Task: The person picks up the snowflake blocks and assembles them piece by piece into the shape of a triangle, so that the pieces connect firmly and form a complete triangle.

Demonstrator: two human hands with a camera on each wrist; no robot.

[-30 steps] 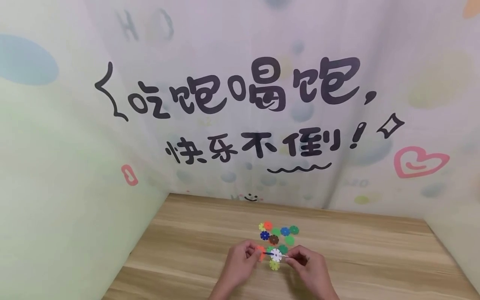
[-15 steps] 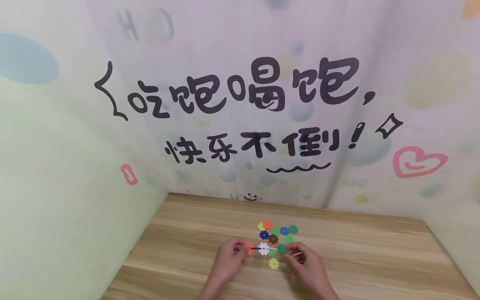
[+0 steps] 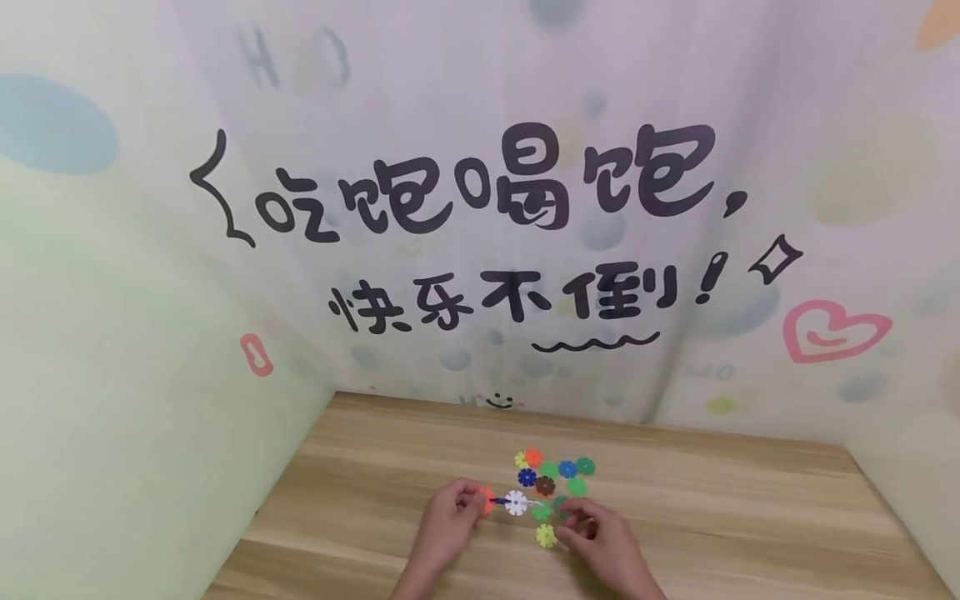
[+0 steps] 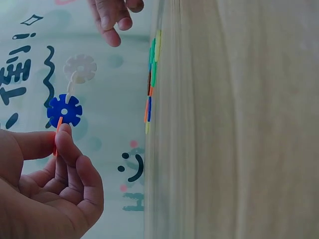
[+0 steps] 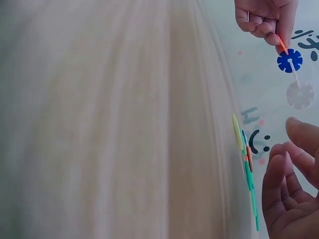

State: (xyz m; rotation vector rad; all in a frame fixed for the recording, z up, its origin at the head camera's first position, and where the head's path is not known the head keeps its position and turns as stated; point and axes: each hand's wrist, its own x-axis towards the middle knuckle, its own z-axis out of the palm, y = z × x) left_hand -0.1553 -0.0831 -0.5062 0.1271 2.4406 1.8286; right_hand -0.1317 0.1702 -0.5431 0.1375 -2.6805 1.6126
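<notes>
Ann: At the far left, the left hand (image 3: 453, 517) pinches an orange disc (image 3: 487, 500). The fingers hide part of it.

Bo: What comes next?

Ann: A blue disc (image 4: 65, 111) pokes out of the orange one. Then comes a white disc (image 3: 516, 502), then a second white disc (image 4: 80, 67). They all hang on together, between the two hands.

Bo: From the head, the blue one is just a thin dark line.

Ann: Both wrist views show its round face. There, the orange one looks thin.

Bo: And the last white one?

Ann: It is hard to make out from the head, as it crosses a green disc (image 3: 541, 511). More discs (image 3: 545, 485) lie on the wooden table (image 3: 705, 517). The wrist views show those as thin stripes.

Bo: What is at the far right?

Ann: The right hand (image 3: 603, 537), near the white end but apart from it. Its fingers bend loosely, with the thumb away from them. It covers part of a dark green disc (image 3: 560, 504). The right wrist view cuts that hand off at the edge.
</notes>
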